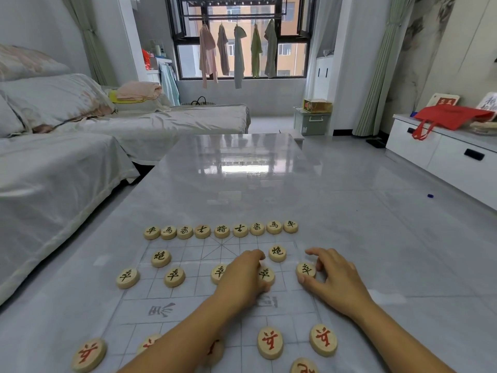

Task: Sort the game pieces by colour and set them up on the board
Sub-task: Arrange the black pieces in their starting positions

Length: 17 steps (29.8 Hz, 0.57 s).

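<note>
A thin clear board sheet (188,300) with a grey grid lies on the glossy table. Round wooden pieces with black characters stand on its far half: a back row of several (222,230), two pieces behind them (160,257) and a line of several nearer ones (174,276). Red-lettered pieces (269,342) sit in the near rows. My left hand (242,278) rests palm down on the black piece (266,274) in that line. My right hand (333,281) pinches the rightmost black piece (306,270) between thumb and fingers.
The grey table (242,184) stretches far ahead. A covered sofa (67,162) runs along the left. A white low cabinet (443,154) with a red bag stands at the right. Clothes hang at the window behind.
</note>
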{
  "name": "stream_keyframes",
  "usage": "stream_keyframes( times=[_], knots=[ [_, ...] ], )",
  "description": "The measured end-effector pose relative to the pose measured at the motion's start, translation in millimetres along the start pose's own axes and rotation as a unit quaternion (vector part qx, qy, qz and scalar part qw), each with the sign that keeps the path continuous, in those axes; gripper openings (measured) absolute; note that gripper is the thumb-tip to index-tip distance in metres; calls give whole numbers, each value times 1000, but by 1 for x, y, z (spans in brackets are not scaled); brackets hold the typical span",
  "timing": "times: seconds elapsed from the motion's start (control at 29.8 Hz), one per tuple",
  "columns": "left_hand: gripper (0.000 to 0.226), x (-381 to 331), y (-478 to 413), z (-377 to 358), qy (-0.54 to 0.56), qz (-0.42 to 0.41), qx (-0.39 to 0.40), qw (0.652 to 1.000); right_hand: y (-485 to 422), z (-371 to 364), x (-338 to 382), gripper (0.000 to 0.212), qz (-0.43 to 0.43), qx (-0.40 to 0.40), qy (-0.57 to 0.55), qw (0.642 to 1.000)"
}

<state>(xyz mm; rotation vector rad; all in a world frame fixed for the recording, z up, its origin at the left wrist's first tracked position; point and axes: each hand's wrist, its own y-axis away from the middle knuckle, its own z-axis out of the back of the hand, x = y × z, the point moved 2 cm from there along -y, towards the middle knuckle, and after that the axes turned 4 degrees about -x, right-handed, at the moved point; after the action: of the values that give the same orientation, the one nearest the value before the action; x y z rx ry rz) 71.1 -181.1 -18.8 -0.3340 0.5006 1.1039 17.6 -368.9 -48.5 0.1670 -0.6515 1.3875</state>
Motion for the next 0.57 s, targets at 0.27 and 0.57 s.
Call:
stream_keyframes(
  times=[0.27,0.57],
  knots=[
    [50,9,-7,3,11,32,-11,999,-1,-3,-3,29,12,3,2,1000],
    [44,4,-10,0,-18,46,-24,998,-1,-2,-5,36,14,10,5,1000]
  ],
)
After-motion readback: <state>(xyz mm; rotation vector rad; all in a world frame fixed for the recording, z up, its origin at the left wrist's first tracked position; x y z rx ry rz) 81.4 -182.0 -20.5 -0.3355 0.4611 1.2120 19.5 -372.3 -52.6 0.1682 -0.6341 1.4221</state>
